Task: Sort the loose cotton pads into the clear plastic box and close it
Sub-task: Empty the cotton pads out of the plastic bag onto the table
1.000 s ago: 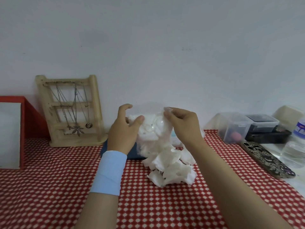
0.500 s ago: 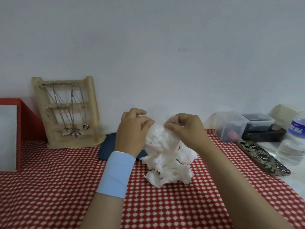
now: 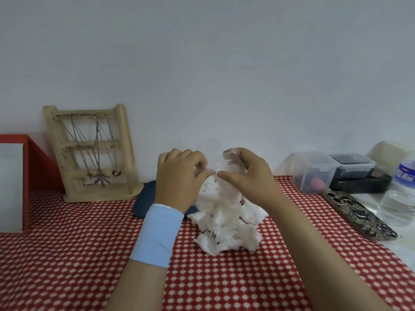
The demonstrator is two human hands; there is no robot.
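Since a second ago the two hands have drawn closer together, and the clear plastic wrapper (image 3: 228, 161), then spread wide with pads showing through it, is now bunched up between them. The left hand (image 3: 179, 178), with a light blue wristband (image 3: 157, 234) on its wrist, has its fingers curled and pinches the wrapper's left side. The right hand (image 3: 244, 176) is curled over the wrapper's top and right side, thumb tip pointing toward the left hand. Both hold it just above the heap of loose cotton pads (image 3: 226, 223), which lies on the red-and-white checked cloth (image 3: 67, 254) near the middle of the table; whether any pads are left inside the wrapper I cannot tell. The clear plastic box (image 3: 312, 173) stands well apart at the far right, close to the wall, with something pink inside it. Just right of it sits a black-lidded box (image 3: 350, 164), and nearer lie a phone in a patterned case (image 3: 359, 216) and a water bottle (image 3: 402, 194). At the far left a wooden jewellery stand (image 3: 94, 153) hung with necklaces leans by the wall, a red-framed mirror (image 3: 13, 182) beside it. A dark blue object (image 3: 143, 203) lies behind the left wrist.
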